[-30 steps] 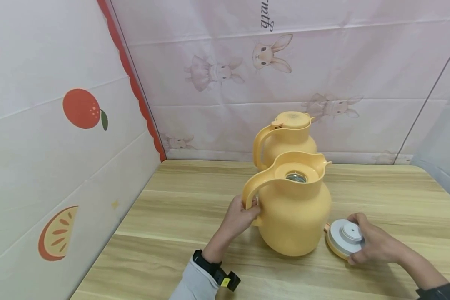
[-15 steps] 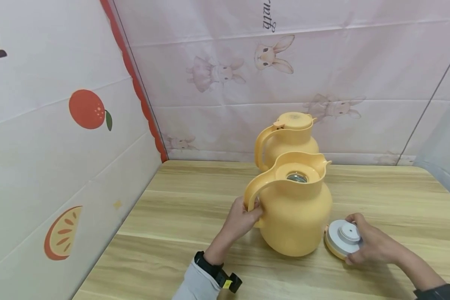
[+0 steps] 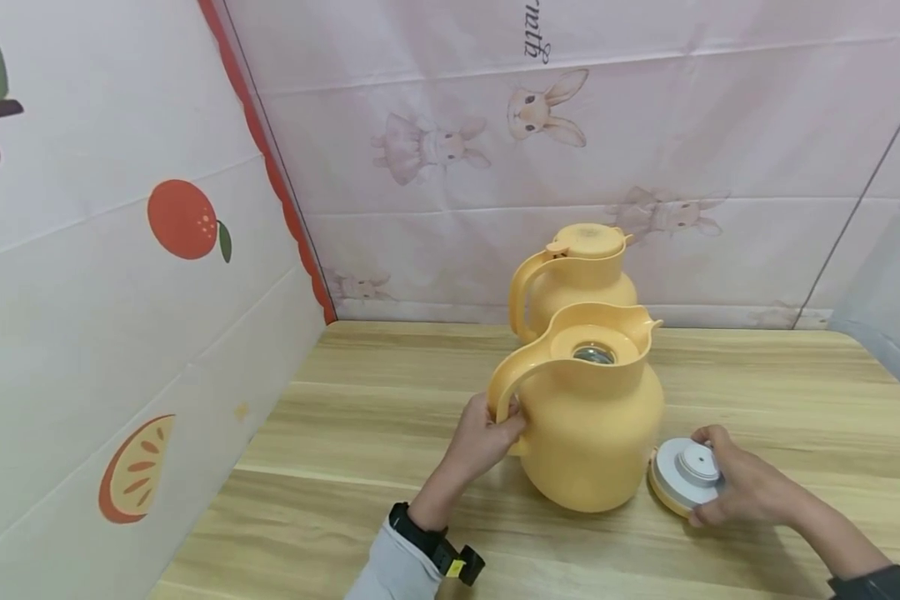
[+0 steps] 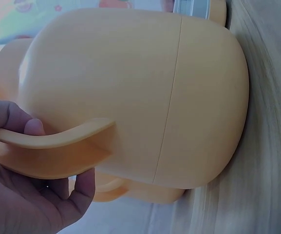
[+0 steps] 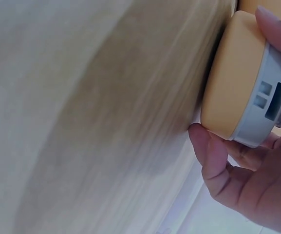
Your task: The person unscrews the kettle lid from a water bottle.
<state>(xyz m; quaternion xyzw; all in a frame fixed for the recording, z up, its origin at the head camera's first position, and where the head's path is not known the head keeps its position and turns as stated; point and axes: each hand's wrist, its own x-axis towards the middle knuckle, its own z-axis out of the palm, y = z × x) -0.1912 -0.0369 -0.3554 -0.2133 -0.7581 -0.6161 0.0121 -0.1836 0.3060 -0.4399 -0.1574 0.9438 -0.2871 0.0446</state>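
Front vacuum jug [image 3: 592,446] uncapped: removal looks done, refitting not. Left hand [image 3: 483,437] curled round handle [image 3: 512,371]; right hand [image 3: 753,483] pinching upturned lid [image 3: 678,473].

I see a yellow jug [image 3: 592,442], round-bodied, a thin seam ringing its lower part, upright on the desk [image 3: 375,392]. Lid off, so I can look into its shiny round mouth [image 3: 593,355]. Spout [image 3: 656,325] right, handle [image 3: 512,367] left, held by the person's left grip [image 3: 486,437]. Lid [image 3: 686,477]: yellow cap, grey-white stopper, upside down, just beside the jug's base, edges pinched by the right grip [image 3: 753,487]. Flat or slightly tilted, I can't tell.
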